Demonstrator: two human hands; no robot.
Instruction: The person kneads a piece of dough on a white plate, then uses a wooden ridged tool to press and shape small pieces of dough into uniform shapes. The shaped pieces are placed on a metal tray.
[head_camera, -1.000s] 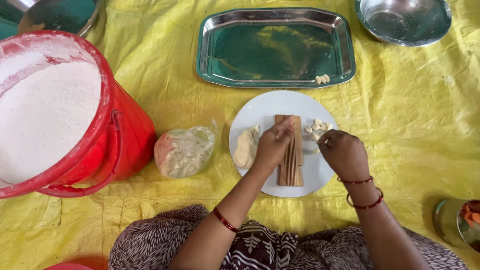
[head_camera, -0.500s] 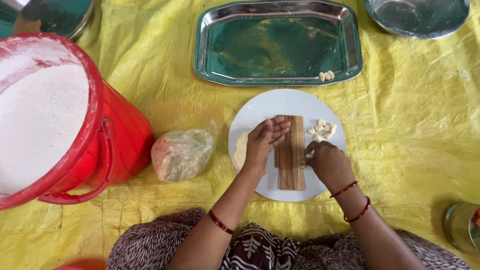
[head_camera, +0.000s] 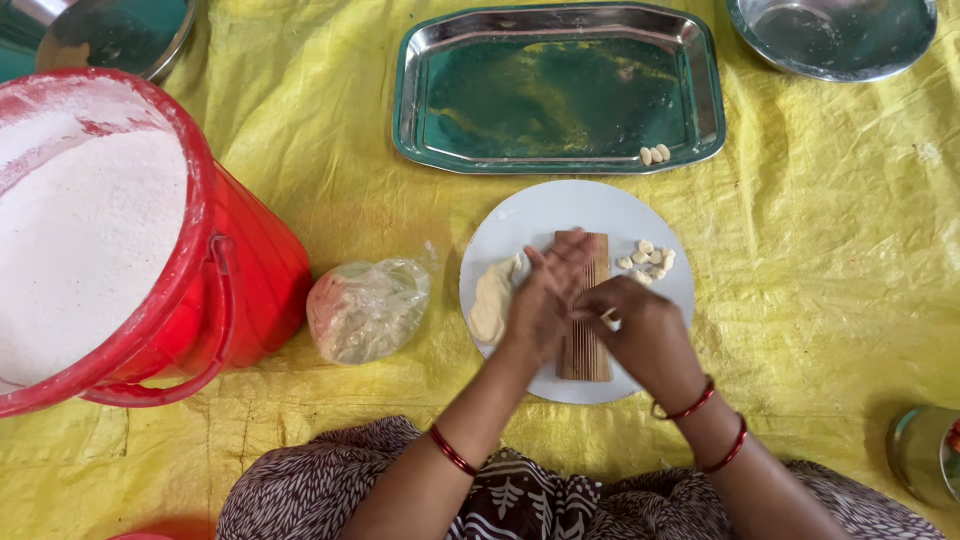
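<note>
Left hand flat, fingers open on ridged wooden board at centre of round white plate, right hand pinching small dough bit, soft dough lump at plate's left edge, shaped pcs w/ ridges at right edge.

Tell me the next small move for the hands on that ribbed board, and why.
Probably roll the small dough bit pinched in the right hand down the ribbed wooden board, while the left hand lies flat on it. Shaped pieces already lie on the white plate, and more dough waits beside the board.
</note>
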